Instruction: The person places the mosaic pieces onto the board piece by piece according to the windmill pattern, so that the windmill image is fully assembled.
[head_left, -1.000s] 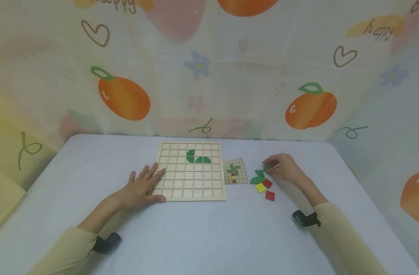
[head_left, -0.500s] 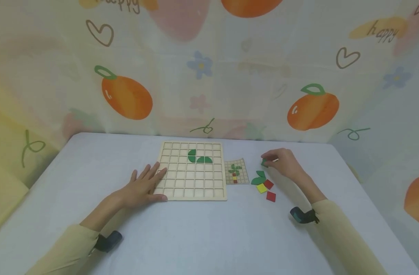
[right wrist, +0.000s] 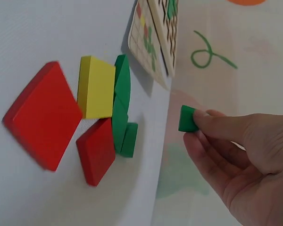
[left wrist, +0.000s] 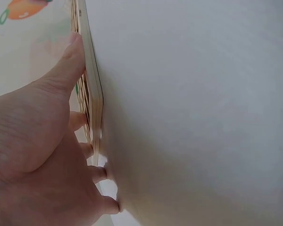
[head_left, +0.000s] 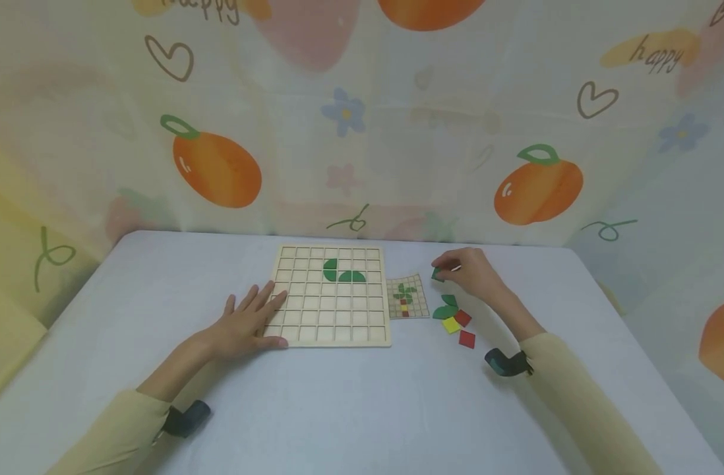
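A wooden grid board (head_left: 329, 313) lies on the table, with several green quarter-circle tiles (head_left: 330, 275) set in its upper cells. Spread over the board's left edge and lower left corner, my left hand (head_left: 240, 326) rests with straight fingers; in the left wrist view its thumb touches the rim. My right hand (head_left: 471, 272) pinches a green tile (right wrist: 187, 119) between thumb and fingers, raised above the table, right of the board. Part of that tile is hidden by the fingertips.
A small pattern card (head_left: 418, 303) lies against the board's right side. Right of it are loose green tiles (head_left: 445, 311), a yellow square tile (head_left: 452, 325) and two red square tiles (head_left: 467, 339). A patterned cloth (head_left: 409, 158) hangs behind the table.
My right hand has lifted the green tile away from the loose pieces and carried it up and to the left. The left hand stays in place on the board.
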Available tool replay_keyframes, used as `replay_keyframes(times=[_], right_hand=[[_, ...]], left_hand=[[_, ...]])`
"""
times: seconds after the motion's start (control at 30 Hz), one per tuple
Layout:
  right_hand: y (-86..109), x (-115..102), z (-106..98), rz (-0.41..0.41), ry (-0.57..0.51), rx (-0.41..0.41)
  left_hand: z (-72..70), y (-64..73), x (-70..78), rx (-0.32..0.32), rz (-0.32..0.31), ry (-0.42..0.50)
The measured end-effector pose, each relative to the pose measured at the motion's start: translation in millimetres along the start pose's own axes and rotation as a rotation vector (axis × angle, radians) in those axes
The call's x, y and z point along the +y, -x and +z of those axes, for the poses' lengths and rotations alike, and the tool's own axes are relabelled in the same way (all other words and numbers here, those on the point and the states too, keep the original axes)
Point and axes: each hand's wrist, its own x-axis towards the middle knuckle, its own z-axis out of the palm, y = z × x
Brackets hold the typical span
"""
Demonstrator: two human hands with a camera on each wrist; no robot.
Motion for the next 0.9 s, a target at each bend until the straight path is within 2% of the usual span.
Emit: replay_keyframes(times=[0.33, 0.63, 0.9], right_hand=[[-11.4, -23, 17, -0.031, -0.001, 0.017], [-17.8, -35, 31, -0.07, -0.024, -0.013], [-20.0, -47, 38, -0.074, -0.039, -0.033]], left_hand=[[-1.9, 2.2, 2.1, -0.002, 0.004, 0.013], [-1.1, 1.8, 0.5, -0.004, 0.006, 0.017], [-0.6, 1.5, -0.8, -0.006, 0.007, 0.007]])
